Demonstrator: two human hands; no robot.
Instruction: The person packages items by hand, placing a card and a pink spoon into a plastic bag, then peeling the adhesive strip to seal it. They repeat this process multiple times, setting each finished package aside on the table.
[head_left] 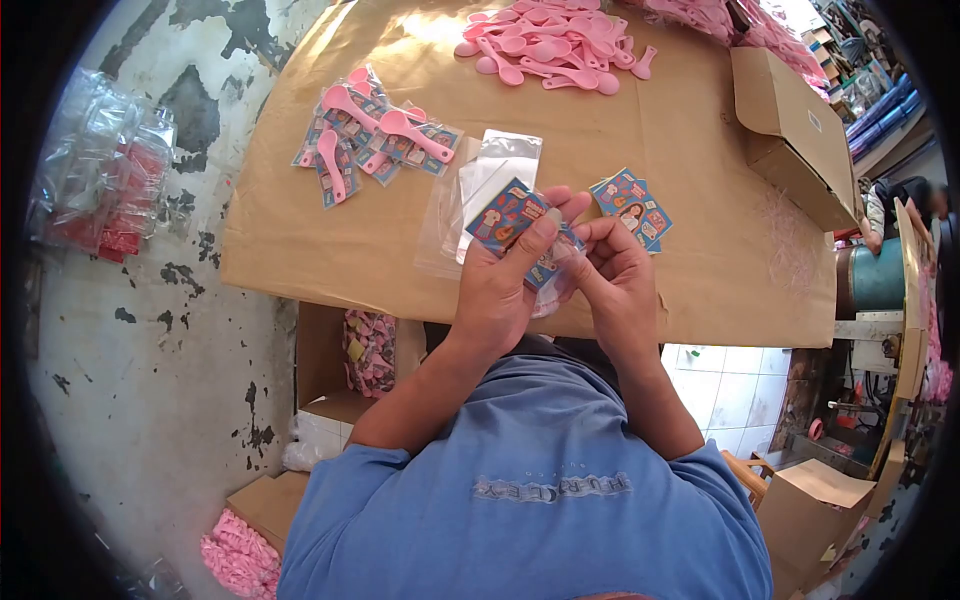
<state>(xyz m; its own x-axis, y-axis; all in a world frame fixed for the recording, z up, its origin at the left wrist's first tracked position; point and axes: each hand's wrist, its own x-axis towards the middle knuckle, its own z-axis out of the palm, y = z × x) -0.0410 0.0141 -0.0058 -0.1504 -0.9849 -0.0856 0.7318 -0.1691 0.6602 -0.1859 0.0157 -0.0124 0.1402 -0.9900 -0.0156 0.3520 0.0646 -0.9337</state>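
Observation:
My left hand is closed on a blue printed card, its thumb pressed flat on top. My right hand pinches a clear plastic bag beside the lower end of the card; its exact contents are hidden by my fingers. Just beyond my left hand lies a stack of clear bags with a white strip. To the right of my hands rests a small pile of printed cards. Farther left, several packed bags with pink spoons and cards overlap on the table.
The brown-covered table has a large heap of pink spoons at its far side. An open cardboard box stands at the right. Under the table sits a box of packed spoons. Another person's arm shows far right.

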